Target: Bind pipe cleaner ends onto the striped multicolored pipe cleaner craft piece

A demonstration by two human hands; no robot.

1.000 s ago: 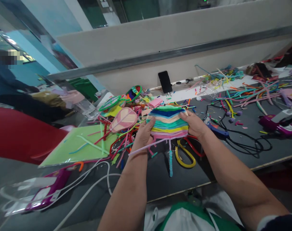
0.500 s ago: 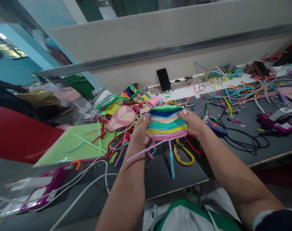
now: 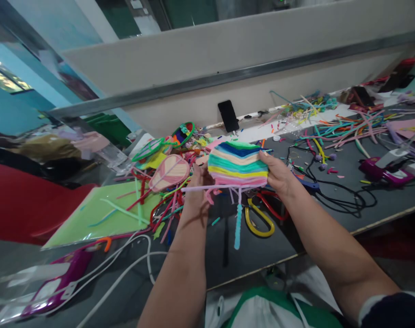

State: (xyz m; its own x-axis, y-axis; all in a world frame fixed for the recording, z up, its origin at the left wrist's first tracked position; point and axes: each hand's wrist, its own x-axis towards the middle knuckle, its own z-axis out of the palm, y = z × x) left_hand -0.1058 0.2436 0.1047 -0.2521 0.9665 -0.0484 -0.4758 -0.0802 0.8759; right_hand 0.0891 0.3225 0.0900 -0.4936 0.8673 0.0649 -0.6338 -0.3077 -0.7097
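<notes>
A striped panel of pipe cleaners [image 3: 240, 165], in green, blue, peach, teal, yellow and pink rows, is held up above the table. My right hand [image 3: 278, 175] pinches its right edge, thumb in front. At the left edge, my left hand [image 3: 198, 180] supports it from behind, the fingers mostly hidden. A lilac pipe cleaner [image 3: 197, 188] sticks out leftward along the bottom. From the lower middle hangs a stem wrapped in light blue [image 3: 238, 230]. Below lie a yellow loop-shaped handle [image 3: 261, 233] and a red one [image 3: 273, 208].
A phone [image 3: 228, 116] leans against the back partition. Left of my hands are a pink leaf-shaped piece [image 3: 169, 173] and a green sheet [image 3: 120, 209] among loose pipe cleaners. Black cables [image 3: 344, 205] and a magenta device [image 3: 385, 173] lie right; white cords [image 3: 125, 269] cross the left.
The panel has tilted so its striped face shows more fully, and the lilac stem now lies nearly level. My left hand has slipped from the front edge to behind the panel.
</notes>
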